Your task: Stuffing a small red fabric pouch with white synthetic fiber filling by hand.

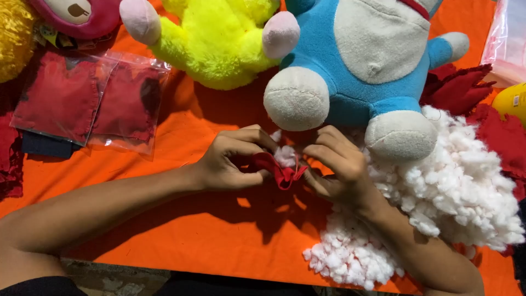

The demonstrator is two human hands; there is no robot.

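Nearest the camera, the person's two bare forearms come in from the bottom edge and cross an orange cloth that covers the work surface, its near hem ending just above a strip of grey floor. By the right forearm, a big heap of white stuffing spreads over the cloth, running from the near edge up to the right side. The left hand and the right hand meet in the middle of the cloth over a small red fabric piece. The left fingers are curled shut, pinching the red piece at its left edge, and the right fingers are bent in close and grip its right side, so the piece is held between both hands just above the cloth, with a tuft of white stuffing showing at its open top. Beyond the hands sits a blue and white plush toy, its pale round feet pointing at the person, one foot resting against the stuffing heap. Beside it, to the left, lies a yellow plush toy with pink paws. Further left, two clear plastic bags lie flat on the cloth, each holding folded red fabric. More loose red fabric lies at the far right, behind the stuffing, near another clear bag at the top right corner. A pink plush toy shows at the top left
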